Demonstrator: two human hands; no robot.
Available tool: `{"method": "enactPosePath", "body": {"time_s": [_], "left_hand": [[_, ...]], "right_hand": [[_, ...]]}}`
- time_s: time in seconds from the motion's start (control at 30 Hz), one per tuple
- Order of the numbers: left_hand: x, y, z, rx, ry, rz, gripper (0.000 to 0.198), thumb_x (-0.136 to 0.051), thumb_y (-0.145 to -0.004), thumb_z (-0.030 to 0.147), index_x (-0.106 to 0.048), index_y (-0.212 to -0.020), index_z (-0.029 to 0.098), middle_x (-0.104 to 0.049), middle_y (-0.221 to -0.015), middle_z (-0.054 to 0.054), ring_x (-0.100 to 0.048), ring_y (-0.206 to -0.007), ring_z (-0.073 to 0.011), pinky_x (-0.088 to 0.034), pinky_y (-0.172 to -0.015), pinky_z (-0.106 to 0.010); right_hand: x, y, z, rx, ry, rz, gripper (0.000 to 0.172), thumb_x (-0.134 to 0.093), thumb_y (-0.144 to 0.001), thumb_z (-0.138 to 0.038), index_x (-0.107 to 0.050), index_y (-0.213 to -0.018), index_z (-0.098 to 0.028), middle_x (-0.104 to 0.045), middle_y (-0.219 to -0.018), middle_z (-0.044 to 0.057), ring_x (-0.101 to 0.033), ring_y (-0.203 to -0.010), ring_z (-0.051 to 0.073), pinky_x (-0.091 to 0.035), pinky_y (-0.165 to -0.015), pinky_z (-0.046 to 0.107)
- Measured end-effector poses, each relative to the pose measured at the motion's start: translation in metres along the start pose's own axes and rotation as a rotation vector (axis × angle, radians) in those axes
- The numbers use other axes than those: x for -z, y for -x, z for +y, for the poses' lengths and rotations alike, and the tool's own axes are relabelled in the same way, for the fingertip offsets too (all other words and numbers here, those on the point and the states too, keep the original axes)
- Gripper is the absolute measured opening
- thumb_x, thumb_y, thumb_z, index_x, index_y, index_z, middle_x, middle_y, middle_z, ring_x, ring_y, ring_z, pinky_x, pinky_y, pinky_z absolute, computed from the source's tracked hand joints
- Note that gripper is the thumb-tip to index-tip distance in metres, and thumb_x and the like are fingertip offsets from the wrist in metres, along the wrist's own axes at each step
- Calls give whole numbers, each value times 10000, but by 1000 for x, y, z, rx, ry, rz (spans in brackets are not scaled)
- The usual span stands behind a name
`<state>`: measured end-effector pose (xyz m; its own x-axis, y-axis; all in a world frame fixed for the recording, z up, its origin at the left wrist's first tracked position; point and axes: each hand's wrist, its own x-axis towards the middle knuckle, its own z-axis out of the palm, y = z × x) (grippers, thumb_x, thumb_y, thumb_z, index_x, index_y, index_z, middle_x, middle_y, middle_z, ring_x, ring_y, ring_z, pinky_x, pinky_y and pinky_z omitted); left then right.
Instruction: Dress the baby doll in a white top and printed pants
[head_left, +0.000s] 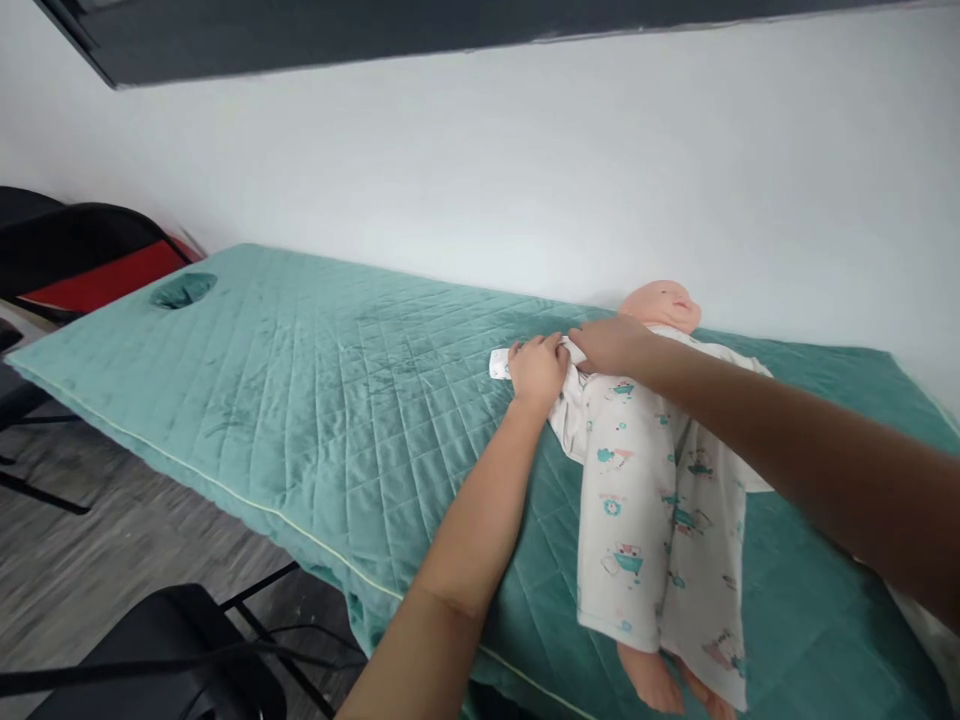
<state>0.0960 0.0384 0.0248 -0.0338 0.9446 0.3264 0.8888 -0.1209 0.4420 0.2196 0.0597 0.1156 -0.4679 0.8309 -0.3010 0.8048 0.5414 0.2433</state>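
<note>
A baby doll (660,305) lies on its back on the green quilted bed cover (360,400), its head toward the wall and its bare feet toward me. It wears a white garment (626,500) printed with small teal pictures. My left hand (538,370) is closed around the sleeve on the doll's left-of-view side, with the cuff (499,363) sticking out past my fingers. Close beside it, my right hand (611,345) pinches the same sleeve nearer the shoulder. The doll's arm inside that sleeve is hidden.
A face hole (184,290) opens at the far left of the bed. Black chairs stand at the left, one (165,660) near the bed's front edge, with a dark cable across it. The white wall (450,180) runs along the bed's far side.
</note>
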Motion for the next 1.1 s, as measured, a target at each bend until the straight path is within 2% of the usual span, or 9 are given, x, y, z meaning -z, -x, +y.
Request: {"method": "enactPosePath", "body": {"time_s": [0.1,0.23,0.47,0.67,0.83,1.0,1.1], "left_hand": [[3,1,-2,14,25,6,350,-444,-993,277,-700,-1231,281,-753,-1157,-33,-671,-1097,-200,-392,-1082,-344],[4,4,-8,62,49,4,372,-410,-1009,266,-669,-1276,257,-726,-1222,-51,-670,-1109,-193,-457,-981,-294],[0,10,-16,68,69,-51,407,-412,-954,123,-690,-1225,247,-700,-1226,-73,-658,-1136,-208,-493,-909,-295],[0,12,-15,67,30,-62,398,-423,-954,125,-666,-1250,232,-688,-1242,-90,-652,-1146,-217,-488,-959,-310],[-2,10,-14,94,34,-26,394,-395,-957,124,-633,-1256,223,-696,-1219,-85,-661,-1109,-231,-493,-969,-344],[1,13,-10,132,11,94,514,-434,-946,160,-440,-1460,153,-628,-1333,-142,-586,-1221,-262,-475,-1029,-390],[2,15,-5,23,-92,133,524,-435,-956,181,-424,-1480,175,-573,-1406,-150,-490,-1329,-278,-355,-1168,-489]], "right_hand": [[2,10,3,-13,27,9,330,-563,-950,-337,-593,-1183,-104,-661,-1144,194,-659,-983,324,-454,-754,376],[0,19,12,-62,34,14,289,-574,-949,-334,-599,-1197,-187,-657,-1146,155,-662,-957,307,-449,-727,368],[1,41,31,-144,31,96,289,-581,-941,-321,-617,-1212,-230,-653,-1139,145,-655,-918,280,-421,-711,366],[8,49,42,-165,17,76,296,-567,-941,-351,-609,-1224,-277,-651,-1127,98,-638,-865,240,-414,-696,343],[14,53,49,-175,-63,84,355,-532,-964,-391,-576,-1286,-250,-640,-1183,115,-624,-915,243,-386,-693,337],[8,43,36,-146,-85,78,333,-545,-955,-397,-586,-1255,-257,-651,-1173,100,-639,-901,243,-399,-698,329],[1,30,23,-115,-73,82,314,-557,-941,-388,-597,-1213,-234,-662,-1156,106,-655,-919,265,-416,-687,330]]}}
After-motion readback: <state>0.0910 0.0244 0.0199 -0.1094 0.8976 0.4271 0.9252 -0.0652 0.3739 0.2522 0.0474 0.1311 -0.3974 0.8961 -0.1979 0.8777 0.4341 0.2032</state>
